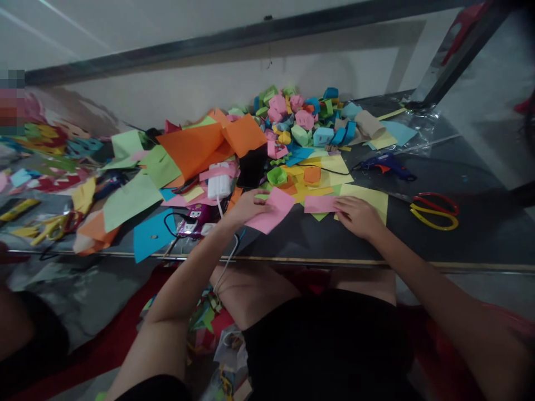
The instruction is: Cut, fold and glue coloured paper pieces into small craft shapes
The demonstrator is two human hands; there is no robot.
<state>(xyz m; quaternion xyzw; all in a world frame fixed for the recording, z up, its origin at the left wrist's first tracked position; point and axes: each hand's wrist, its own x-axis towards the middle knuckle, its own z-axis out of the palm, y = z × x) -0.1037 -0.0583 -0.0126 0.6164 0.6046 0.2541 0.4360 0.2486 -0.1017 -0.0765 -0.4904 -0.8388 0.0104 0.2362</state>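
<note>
In my left hand (pixel 249 207) is a larger pink sheet of paper (pixel 276 211), its fingers closed on the sheet's left edge. My right hand (pixel 358 216) pinches the right end of a smaller pink paper strip (pixel 318 204). The two pink pieces are apart, with a narrow gap between them. Beneath and behind them lie yellow paper sheets (pixel 368 197), a small green folded paper cup (pixel 277 176) and an orange folded paper piece (pixel 312 175).
A heap of small folded paper pieces (pixel 304 120) stands at the back. A blue glue gun (pixel 388 165) and red-and-yellow-handled scissors (pixel 434 211) lie to the right. Leftward are a purple power strip (pixel 196 218), a white charger (pixel 219 181), and orange sheets (pixel 194 147). Another person sits at far left.
</note>
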